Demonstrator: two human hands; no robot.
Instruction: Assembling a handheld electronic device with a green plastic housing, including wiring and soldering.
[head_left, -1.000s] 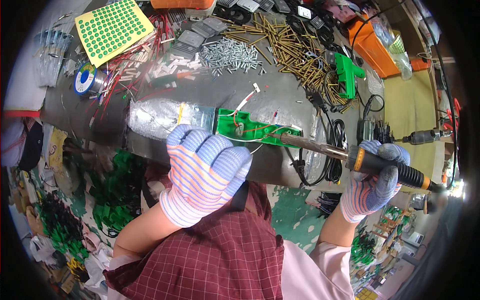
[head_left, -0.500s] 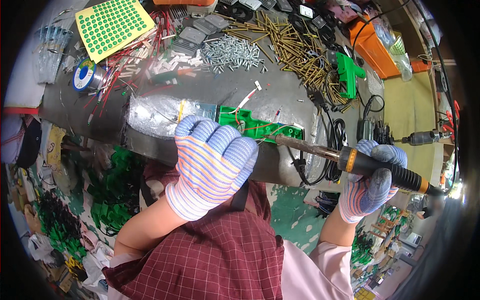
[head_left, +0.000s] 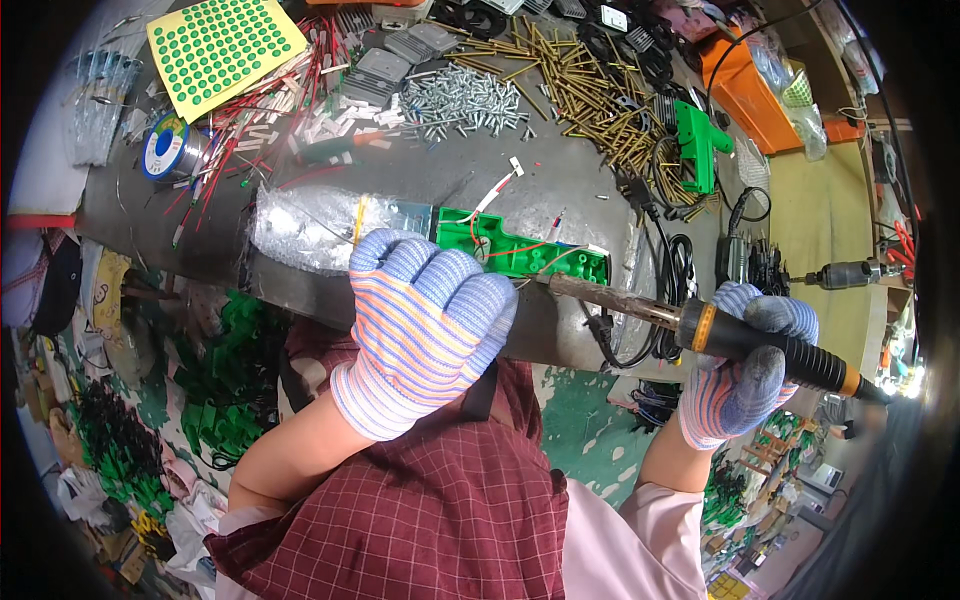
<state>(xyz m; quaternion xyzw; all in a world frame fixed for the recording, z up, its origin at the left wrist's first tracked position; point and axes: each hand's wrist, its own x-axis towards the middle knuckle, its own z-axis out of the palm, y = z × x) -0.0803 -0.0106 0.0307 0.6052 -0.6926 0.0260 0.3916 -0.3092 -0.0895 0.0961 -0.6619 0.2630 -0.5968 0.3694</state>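
My right hand (head_left: pixel 755 350), in a striped knit glove, grips a soldering iron (head_left: pixel 780 352) by its black and orange handle. The iron's worn metal shaft points left, its tip close to the near edge of a green plastic housing (head_left: pixel 515 256). Red and white wires (head_left: pixel 488 200) run in and out of this open shell. My left hand (head_left: pixel 430 300), gloved alike, is closed beside the housing's left end. A thin wire end shows at its thumb side; its fingers hide whatever else they hold.
Silver screws (head_left: pixel 465 105) and brass-coloured rods (head_left: pixel 590 85) lie heaped at the back. A solder spool (head_left: pixel 172 147) and a sheet of green round stickers (head_left: pixel 225 55) sit far left. At right are a green housing half (head_left: pixel 698 145), an orange bin (head_left: pixel 750 90) and black cables (head_left: pixel 675 285).
The soldering iron's tip has shifted slightly right and nearer to me, off the housing's inside to its near edge. My right hand moved slightly with it; my left hand stayed in place.
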